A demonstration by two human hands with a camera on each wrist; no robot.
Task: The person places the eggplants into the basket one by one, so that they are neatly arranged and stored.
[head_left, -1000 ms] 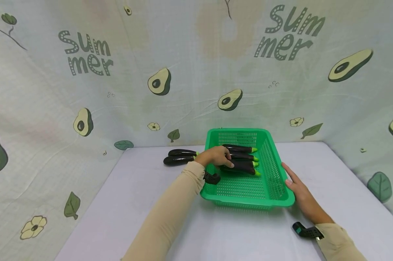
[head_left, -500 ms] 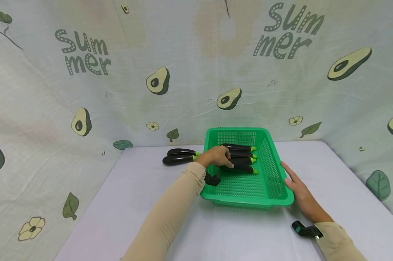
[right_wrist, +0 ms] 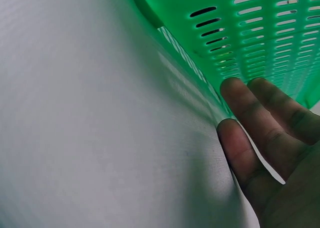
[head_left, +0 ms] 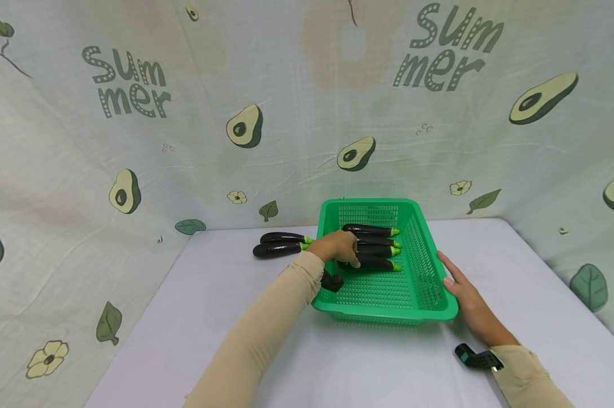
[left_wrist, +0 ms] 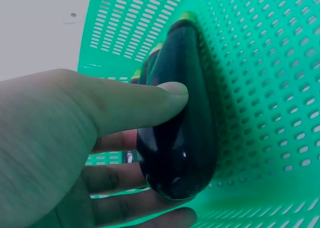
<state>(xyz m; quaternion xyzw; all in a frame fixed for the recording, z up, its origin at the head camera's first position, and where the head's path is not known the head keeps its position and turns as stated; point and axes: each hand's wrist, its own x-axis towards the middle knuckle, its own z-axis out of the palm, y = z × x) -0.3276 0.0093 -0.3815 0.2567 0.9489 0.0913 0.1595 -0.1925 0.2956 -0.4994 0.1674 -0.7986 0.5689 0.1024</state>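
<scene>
Inside the green plastic basket [head_left: 388, 313], my left hand [head_left: 340, 246] holds the near end of the row of dark eggplants. In the left wrist view, its thumb lies across the blunt end of one eggplant [left_wrist: 175, 153], with the fingers spread behind and below it. Several other eggplants [head_left: 372, 229] lie side by side beyond it, green stems to the right. My right hand [head_left: 467, 300] rests against the basket's right side. Its fingers, nearly straight, touch the slotted wall [right_wrist: 270, 32] in the right wrist view.
Two more eggplants [head_left: 278, 250] lie on the white tabletop [head_left: 225, 317] left of the basket, partly behind the left wrist. A patterned cloth [head_left: 297, 113] hangs behind the table. Black wrist straps [head_left: 479, 358] are worn on both arms.
The nearest eggplant in the basket has shifted slightly left and away, closer to the others. The left thumb has moved a little left along it. The right hand stays at the basket's side.
</scene>
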